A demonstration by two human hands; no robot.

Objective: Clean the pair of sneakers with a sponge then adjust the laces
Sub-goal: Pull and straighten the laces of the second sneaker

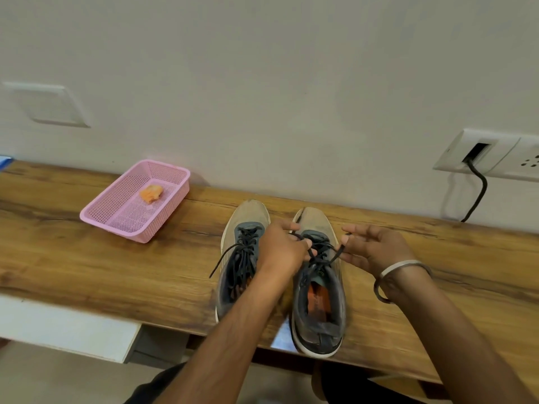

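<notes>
Pinching the right sneaker's laces (322,255), left hand (281,249) and right hand (374,249).

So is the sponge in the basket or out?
In: the orange sponge lies inside the pink plastic mesh basket, apart from both hands.

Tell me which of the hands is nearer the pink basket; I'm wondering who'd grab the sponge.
Left. The left hand sits over the laces between the two sneakers, closer to the pink basket; the right hand is beyond the right sneaker, farther away.
</notes>
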